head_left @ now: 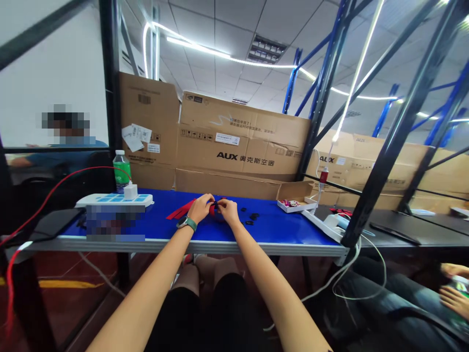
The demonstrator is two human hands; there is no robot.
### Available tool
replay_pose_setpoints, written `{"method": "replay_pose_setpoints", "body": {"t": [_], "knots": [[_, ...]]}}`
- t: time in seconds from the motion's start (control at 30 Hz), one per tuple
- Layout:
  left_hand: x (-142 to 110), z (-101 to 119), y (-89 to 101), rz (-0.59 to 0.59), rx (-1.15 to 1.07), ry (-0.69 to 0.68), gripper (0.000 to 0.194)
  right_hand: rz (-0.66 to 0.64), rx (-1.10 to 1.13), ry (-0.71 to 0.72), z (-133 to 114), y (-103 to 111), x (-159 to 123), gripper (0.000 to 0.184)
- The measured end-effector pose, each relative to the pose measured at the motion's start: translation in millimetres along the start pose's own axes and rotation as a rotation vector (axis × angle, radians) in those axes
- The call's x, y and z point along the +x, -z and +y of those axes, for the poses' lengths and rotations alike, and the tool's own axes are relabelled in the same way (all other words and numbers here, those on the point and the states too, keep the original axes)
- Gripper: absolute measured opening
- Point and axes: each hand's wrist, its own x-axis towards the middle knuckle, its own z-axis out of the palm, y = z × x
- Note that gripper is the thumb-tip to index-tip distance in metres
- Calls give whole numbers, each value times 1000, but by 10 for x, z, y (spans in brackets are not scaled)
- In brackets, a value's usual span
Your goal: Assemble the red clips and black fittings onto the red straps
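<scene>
While bent at the wrists — left hand, right hand — both pinched on a red piece

The bench top is glossy blue with a metal edge, kinda aluminium-looking, and the boxes behind are matt corrugated cardboard. The red strip looks like matt cloth, the small black rings dull plastic, and the power strip smooth white plastic.
</scene>
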Motion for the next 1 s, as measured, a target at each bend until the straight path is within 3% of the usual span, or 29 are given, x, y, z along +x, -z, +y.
{"method": "replay_pose_setpoints", "body": {"t": [0.13, 0.37, 0.5, 0.67, 0.77, 1.0], "knots": [[6, -20, -1, 0, -1, -33, 18, 0, -85, 91, -28, 11, -6, 19], [12, -19, 9, 7, -5, -35, 25, 59, -50, 39, -12, 21, 1, 11], [12, -39, -14, -15, -47, -61, 25, 107, 19, -1, -10, 53, -9, 26], [20, -110, -69, -90, -39, -76, 22, -2, 4, 88, 1, 61, -36, 32], [28, -140, -89, -58, -13, -38, 24, -58, 167, 79, 33, 23, -20, 34], [30, -99, -49, 27, -75, 12, 19, -45, 716, -147, 11, 20, 61, 47]]}}
